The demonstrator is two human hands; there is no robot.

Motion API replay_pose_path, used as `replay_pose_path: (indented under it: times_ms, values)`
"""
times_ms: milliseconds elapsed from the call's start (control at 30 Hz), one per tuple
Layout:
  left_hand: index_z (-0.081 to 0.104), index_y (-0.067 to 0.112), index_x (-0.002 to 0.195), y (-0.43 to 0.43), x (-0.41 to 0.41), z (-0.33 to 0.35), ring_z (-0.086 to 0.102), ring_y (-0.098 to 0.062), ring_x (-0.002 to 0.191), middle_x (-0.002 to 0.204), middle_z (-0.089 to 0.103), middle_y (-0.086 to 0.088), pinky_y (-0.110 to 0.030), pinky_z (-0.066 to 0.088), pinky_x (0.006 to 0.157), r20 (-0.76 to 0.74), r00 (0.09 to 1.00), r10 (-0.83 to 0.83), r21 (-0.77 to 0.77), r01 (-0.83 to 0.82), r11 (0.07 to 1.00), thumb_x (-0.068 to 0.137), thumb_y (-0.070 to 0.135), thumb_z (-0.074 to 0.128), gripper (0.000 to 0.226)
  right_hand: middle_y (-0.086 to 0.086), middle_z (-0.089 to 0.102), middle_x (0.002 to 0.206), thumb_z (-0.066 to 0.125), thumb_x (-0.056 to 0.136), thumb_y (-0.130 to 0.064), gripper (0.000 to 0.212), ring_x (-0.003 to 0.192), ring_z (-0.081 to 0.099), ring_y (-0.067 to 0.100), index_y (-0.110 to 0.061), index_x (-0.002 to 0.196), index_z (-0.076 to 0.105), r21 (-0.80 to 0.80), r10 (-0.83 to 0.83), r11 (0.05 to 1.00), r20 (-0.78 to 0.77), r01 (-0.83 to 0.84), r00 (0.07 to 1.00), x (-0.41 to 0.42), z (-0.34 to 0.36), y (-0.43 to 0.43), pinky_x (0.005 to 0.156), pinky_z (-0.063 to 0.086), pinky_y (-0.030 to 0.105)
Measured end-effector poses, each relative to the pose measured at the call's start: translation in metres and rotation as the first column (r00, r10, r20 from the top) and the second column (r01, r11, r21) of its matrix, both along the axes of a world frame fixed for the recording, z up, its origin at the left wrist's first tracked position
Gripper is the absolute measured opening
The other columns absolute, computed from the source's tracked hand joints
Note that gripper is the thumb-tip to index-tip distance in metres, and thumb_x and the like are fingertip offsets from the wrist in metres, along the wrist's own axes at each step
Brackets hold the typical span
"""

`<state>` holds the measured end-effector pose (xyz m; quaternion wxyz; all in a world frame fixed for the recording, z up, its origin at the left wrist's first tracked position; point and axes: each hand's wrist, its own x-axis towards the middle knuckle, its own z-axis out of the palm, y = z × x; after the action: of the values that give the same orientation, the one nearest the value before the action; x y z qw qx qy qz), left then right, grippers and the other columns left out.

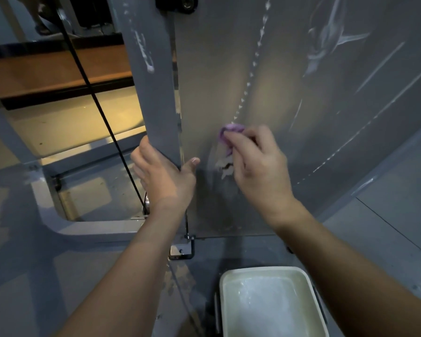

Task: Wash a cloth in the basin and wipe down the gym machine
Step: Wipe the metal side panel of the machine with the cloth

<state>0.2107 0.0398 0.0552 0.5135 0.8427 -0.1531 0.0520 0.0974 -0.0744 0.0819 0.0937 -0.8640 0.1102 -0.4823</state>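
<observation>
Nearest, a white basin (pixel 272 272) with soapy water sat on the floor (pixel 58 276) at the machine's foot, bare floor open to its left. Left hand (pixel 164 175) gripped the lower edge of the grey upright post (pixel 153 93), thumb curled round onto the panel side. Right hand (pixel 258 164) pinched a bunched purple cloth (pixel 229 135) against the grey machine panel (pixel 289 93), suds streaks running up it. Black cable (pixel 100 110) ran diagonally left of the post, wooden steps (pixel 54 69) beyond.

Light: I see dim, bluish gloom with a warm yellow glow at left.
Shadows: soft, under both forearms.
Edges: wide-angle bending.
Focus: slightly soft.
</observation>
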Motion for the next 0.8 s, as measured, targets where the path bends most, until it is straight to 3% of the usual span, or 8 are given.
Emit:
replay_pose_path:
  times_ms: [100, 233, 300, 467, 533, 633, 700, 800]
  values:
    - [0.026, 0.014, 0.148, -0.001, 0.000, 0.001, 0.027, -0.033, 0.140, 0.148, 0.028, -0.011, -0.050, 0.030, 0.115, -0.013, 1.000, 0.011, 0.008, -0.011, 1.000, 0.076, 0.032, 0.089, 0.097, 0.016, 0.063, 0.103, 0.051, 0.103, -0.001, 0.025, 0.099, 0.065, 0.021, 0.003, 0.115, 0.073, -0.028, -0.033, 0.999, 0.168, 0.039, 0.985, 0.008, 0.012, -0.003, 0.084, 0.057, 0.032]
    - [0.024, 0.014, 0.149, 0.000, -0.001, 0.000, 0.027, -0.033, 0.139, 0.148, 0.027, -0.011, -0.050, 0.031, 0.114, -0.010, 1.000, -0.002, 0.013, 0.002, 1.000, 0.078, 0.032, 0.087, 0.097, 0.004, 0.053, 0.117, 0.063, 0.096, -0.008, 0.036, 0.097, 0.060, 0.029, -0.009, 0.132, 0.063, -0.141, 0.044, 0.985, -0.354, -0.099, 0.934, -0.009, -0.058, -0.005, 0.059, 0.058, 0.045]
    - [0.024, 0.013, 0.149, 0.000, -0.001, 0.000, 0.027, -0.033, 0.139, 0.148, 0.027, -0.011, -0.048, 0.031, 0.115, -0.009, 1.000, -0.002, 0.019, 0.002, 1.000, 0.078, 0.031, 0.087, 0.097, 0.000, 0.051, 0.115, 0.063, 0.095, -0.013, 0.033, 0.097, 0.059, 0.028, -0.014, 0.128, 0.065, -0.148, 0.031, 0.984, -0.425, -0.103, 0.905, -0.013, -0.050, -0.011, 0.055, 0.057, 0.045]
    - [0.022, 0.014, 0.150, -0.001, -0.001, 0.003, 0.025, -0.033, 0.141, 0.150, 0.025, -0.011, -0.052, 0.029, 0.116, -0.038, 0.999, 0.009, 0.030, -0.007, 1.000, 0.077, 0.034, 0.088, 0.100, 0.012, 0.062, 0.108, 0.056, 0.097, -0.001, 0.029, 0.087, 0.066, 0.023, -0.004, 0.122, 0.071, -0.104, 0.010, 0.995, 0.062, -0.003, 0.998, 0.004, 0.050, -0.013, 0.068, 0.059, 0.044]
    - [0.021, 0.014, 0.150, -0.001, -0.001, 0.004, 0.024, -0.034, 0.141, 0.151, 0.024, -0.011, -0.052, 0.029, 0.116, -0.044, 0.999, 0.009, 0.040, -0.007, 0.999, 0.077, 0.035, 0.088, 0.101, 0.015, 0.062, 0.108, 0.055, 0.098, 0.002, 0.030, 0.090, 0.061, 0.019, 0.000, 0.124, 0.070, -0.115, -0.025, 0.993, 0.126, 0.040, 0.992, 0.007, 0.049, -0.010, 0.074, 0.058, 0.036]
    - [0.022, 0.014, 0.150, -0.001, -0.001, 0.005, 0.025, -0.034, 0.141, 0.150, 0.025, -0.011, -0.052, 0.029, 0.117, -0.041, 0.999, 0.012, 0.041, -0.010, 0.999, 0.077, 0.034, 0.087, 0.100, 0.012, 0.059, 0.116, 0.059, 0.097, -0.001, 0.037, 0.095, 0.060, 0.027, -0.004, 0.134, 0.064, -0.142, 0.004, 0.989, -0.195, -0.032, 0.981, -0.002, -0.012, -0.006, 0.071, 0.058, 0.042]
    - [0.023, 0.013, 0.150, -0.001, -0.001, 0.005, 0.027, -0.035, 0.140, 0.150, 0.026, -0.011, -0.051, 0.028, 0.118, -0.040, 0.999, 0.020, 0.042, -0.018, 0.999, 0.077, 0.034, 0.088, 0.099, 0.006, 0.057, 0.119, 0.062, 0.094, -0.006, 0.041, 0.098, 0.059, 0.030, -0.011, 0.134, 0.062, -0.171, 0.011, 0.980, -0.446, -0.097, 0.895, -0.013, -0.042, -0.009, 0.062, 0.059, 0.044]
    - [0.023, 0.013, 0.151, -0.001, -0.002, 0.005, 0.027, -0.034, 0.140, 0.150, 0.025, -0.010, -0.050, 0.029, 0.118, -0.054, 0.998, 0.026, 0.041, -0.024, 0.999, 0.078, 0.034, 0.087, 0.100, 0.005, 0.058, 0.113, 0.055, 0.097, -0.011, 0.034, 0.093, 0.062, 0.029, -0.013, 0.128, 0.067, -0.135, 0.024, 0.988, -0.326, -0.071, 0.945, -0.013, -0.009, -0.013, 0.059, 0.059, 0.045]
